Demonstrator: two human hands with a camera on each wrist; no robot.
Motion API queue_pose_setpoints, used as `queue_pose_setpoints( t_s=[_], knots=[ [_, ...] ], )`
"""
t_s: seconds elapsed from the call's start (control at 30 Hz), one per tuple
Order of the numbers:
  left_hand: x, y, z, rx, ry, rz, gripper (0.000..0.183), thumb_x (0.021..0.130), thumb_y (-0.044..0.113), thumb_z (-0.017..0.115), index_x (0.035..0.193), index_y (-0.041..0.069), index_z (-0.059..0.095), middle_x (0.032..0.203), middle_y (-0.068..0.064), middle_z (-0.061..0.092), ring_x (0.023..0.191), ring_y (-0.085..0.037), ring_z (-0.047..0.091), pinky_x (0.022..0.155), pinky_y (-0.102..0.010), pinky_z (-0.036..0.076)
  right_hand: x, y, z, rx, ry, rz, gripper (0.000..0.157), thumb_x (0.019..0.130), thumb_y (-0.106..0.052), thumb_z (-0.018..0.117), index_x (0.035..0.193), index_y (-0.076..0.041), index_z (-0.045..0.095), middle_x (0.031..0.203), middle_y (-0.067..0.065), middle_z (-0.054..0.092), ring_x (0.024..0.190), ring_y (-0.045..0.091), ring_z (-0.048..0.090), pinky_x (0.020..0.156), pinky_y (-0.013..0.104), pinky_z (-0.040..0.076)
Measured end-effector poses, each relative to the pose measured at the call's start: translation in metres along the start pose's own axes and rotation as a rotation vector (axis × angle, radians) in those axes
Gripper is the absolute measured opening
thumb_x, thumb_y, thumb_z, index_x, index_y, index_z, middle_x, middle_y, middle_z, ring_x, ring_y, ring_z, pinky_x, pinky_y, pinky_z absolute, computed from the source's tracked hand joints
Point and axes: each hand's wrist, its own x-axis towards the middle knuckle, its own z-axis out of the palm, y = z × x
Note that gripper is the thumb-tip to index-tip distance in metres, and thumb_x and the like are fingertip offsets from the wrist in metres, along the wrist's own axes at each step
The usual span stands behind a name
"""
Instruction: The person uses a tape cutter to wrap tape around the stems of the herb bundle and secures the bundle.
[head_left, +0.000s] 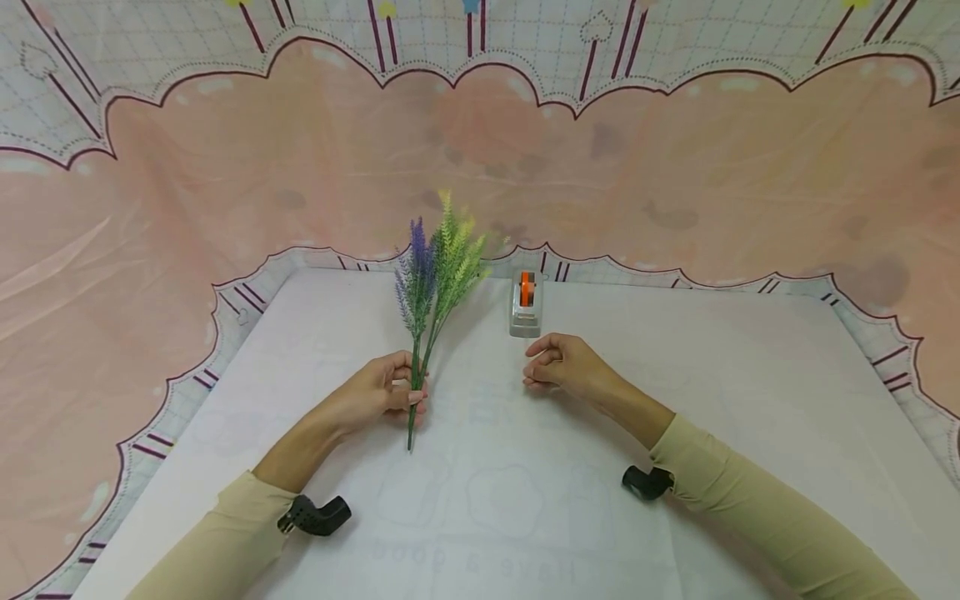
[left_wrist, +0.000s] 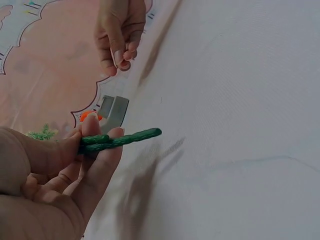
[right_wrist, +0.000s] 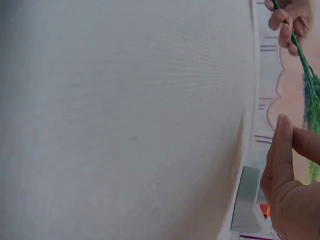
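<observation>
Left of centre in the head view, the left hand pinches the green stems of a small bunch of artificial flowers between thumb and fingers. The stems run down past the hand and end low on the white desk, while the purple and yellow-green sprigs rise toward the upper middle of the frame. In the left wrist view the stem ends stick out beyond the fingertips, above the desk surface.

Just right of the flower heads, a grey tape dispenser with an orange roll sits on the desk at the middle of the frame.

Below and right of it, the right hand rests on the desk with fingers loosely curled, holding nothing, near the dispenser but apart from it and from the stems.

A pink patterned cloth covers the backdrop behind.
</observation>
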Motion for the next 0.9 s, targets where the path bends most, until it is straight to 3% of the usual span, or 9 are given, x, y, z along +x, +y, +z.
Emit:
queue_pose_setpoints(
  t_s=[0.2, 0.43, 0.67, 0.9],
  knots=[
    [0.009, 0.009, 0.007, 0.079, 0.022, 0.052, 0.029, 0.098, -0.008, 0.055, 0.125, -0.013, 0.044, 0.103, -0.02, 0.059, 0.089, -0.036, 0.071, 0.08, -0.046, 0.061, 0.0, -0.001, 0.001, 0.004, 0.001, -0.001, 0.034, 0.096, 0.006, 0.062, 0.128, 0.011, 0.051, 0.095, 0.013, 0.067, 0.085, 0.019, 0.073, 0.08, 0.03, 0.06],
    [0.021, 0.021, 0.018, 0.129, -0.021, 0.09, 0.033, 0.093, -0.017, 0.044, 0.125, -0.013, 0.047, 0.104, -0.02, 0.059, 0.089, -0.035, 0.071, 0.082, -0.045, 0.061, 0.002, 0.001, 0.001, 0.022, -0.003, -0.01, 0.034, 0.096, 0.008, 0.06, 0.128, 0.013, 0.05, 0.093, 0.013, 0.066, 0.083, 0.019, 0.073, 0.078, 0.028, 0.06],
    [0.035, 0.029, 0.03, 0.198, -0.043, 0.113, 0.031, 0.096, -0.014, 0.049, 0.126, -0.009, 0.052, 0.106, -0.02, 0.061, 0.087, -0.03, 0.07, 0.076, -0.041, 0.061, 0.002, 0.002, 0.001, 0.023, -0.005, -0.016, 0.034, 0.096, 0.008, 0.059, 0.129, 0.012, 0.049, 0.096, 0.015, 0.066, 0.084, 0.02, 0.074, 0.078, 0.028, 0.06],
    [0.054, 0.037, 0.041, 0.288, -0.06, 0.137, 0.031, 0.095, -0.013, 0.05, 0.125, -0.006, 0.056, 0.103, -0.016, 0.061, 0.087, -0.035, 0.07, 0.069, -0.038, 0.059, 0.001, 0.002, 0.003, 0.042, 0.012, -0.017, 0.038, 0.096, 0.009, 0.059, 0.131, 0.015, 0.044, 0.098, 0.019, 0.069, 0.084, 0.023, 0.074, 0.078, 0.031, 0.06]
  ],
)
